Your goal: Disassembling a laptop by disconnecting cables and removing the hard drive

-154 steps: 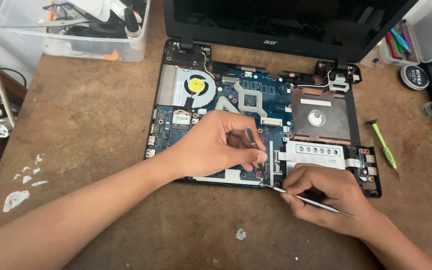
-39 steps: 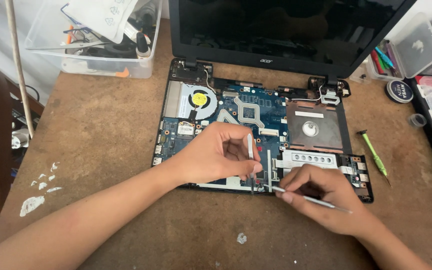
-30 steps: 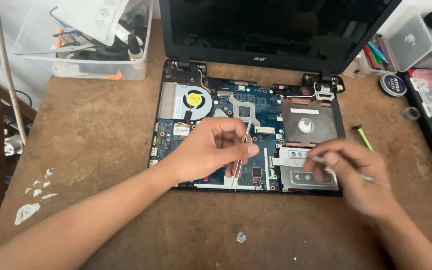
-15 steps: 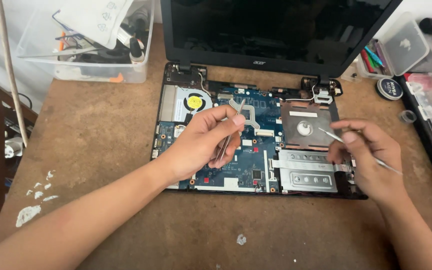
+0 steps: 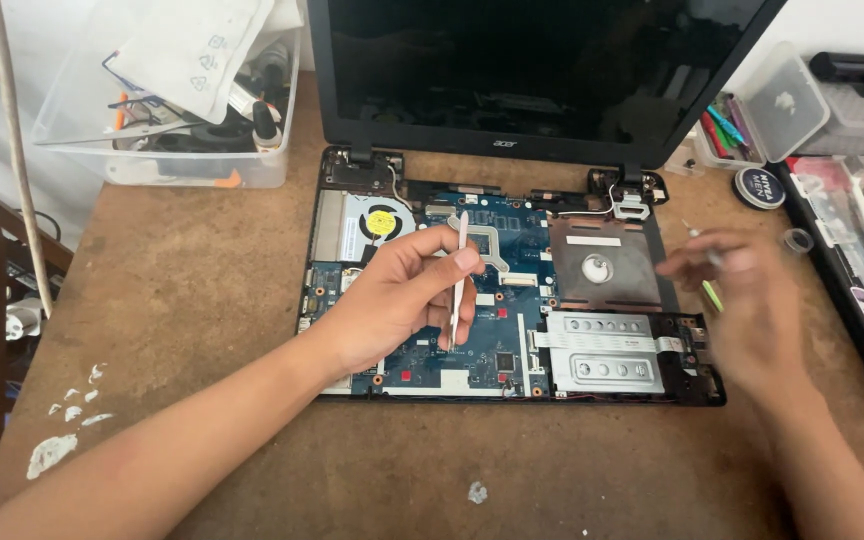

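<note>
An opened laptop (image 5: 694, 388) lies on the brown table with its blue motherboard (image 5: 422, 355), fan (image 5: 382, 222) and silver hard drive (image 5: 602, 265) exposed. My left hand (image 5: 392, 305) hovers over the middle of the board and pinches a thin white strip (image 5: 459, 270) held nearly upright. My right hand (image 5: 752, 300) is blurred beside the laptop's right edge. It grips a thin metal tool (image 5: 694, 232) whose tip points up and left. A green screwdriver (image 5: 712, 295) lies partly hidden under that hand.
The black laptop screen (image 5: 532, 70) stands upright at the back. A clear bin (image 5: 172, 160) of tools sits at the back left. A round dark tin (image 5: 760, 187), a small clear box (image 5: 782, 105) and a black tray (image 5: 852, 300) of parts line the right side.
My left hand lifted the white strip off the board and turned it upright. My right hand moved with the metal tool from the board's front edge to beyond the laptop's right side.
</note>
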